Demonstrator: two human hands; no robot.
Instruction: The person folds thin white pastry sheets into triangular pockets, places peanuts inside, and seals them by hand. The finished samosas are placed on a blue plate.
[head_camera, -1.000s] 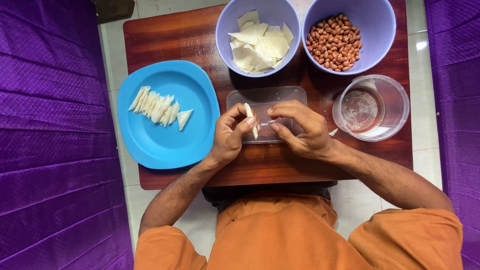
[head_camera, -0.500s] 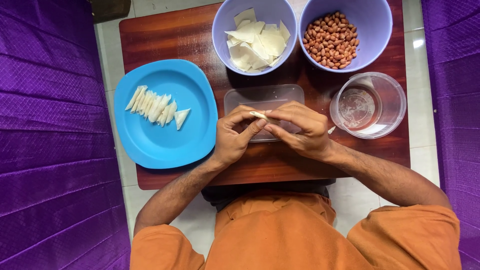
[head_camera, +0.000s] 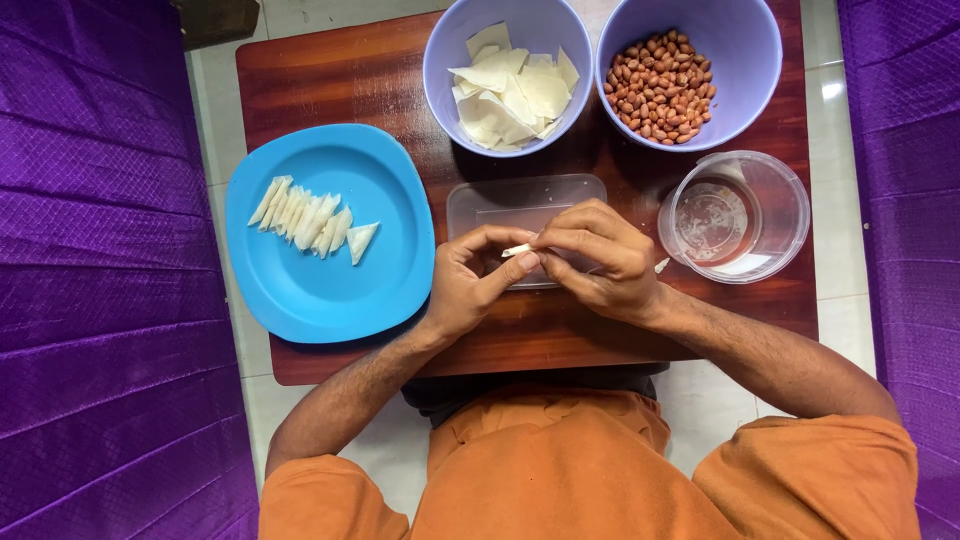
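Plate (head_camera: 320, 290) left of hands (head_camera: 540, 265), two bowls (head_camera: 440, 60) behind, tub (head_camera: 780, 200) right

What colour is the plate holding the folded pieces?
Bright blue plate, seen clearly in the head view.

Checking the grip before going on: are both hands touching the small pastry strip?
Touching. The head view shows the left hand and right hand pinching the pastry strip between fingertips.

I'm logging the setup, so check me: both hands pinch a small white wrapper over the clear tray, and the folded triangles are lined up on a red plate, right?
Not quite. The left hand and right hand do pinch the white wrapper over the clear tray, but the head view shows the folded triangles on a blue plate, not a red one.
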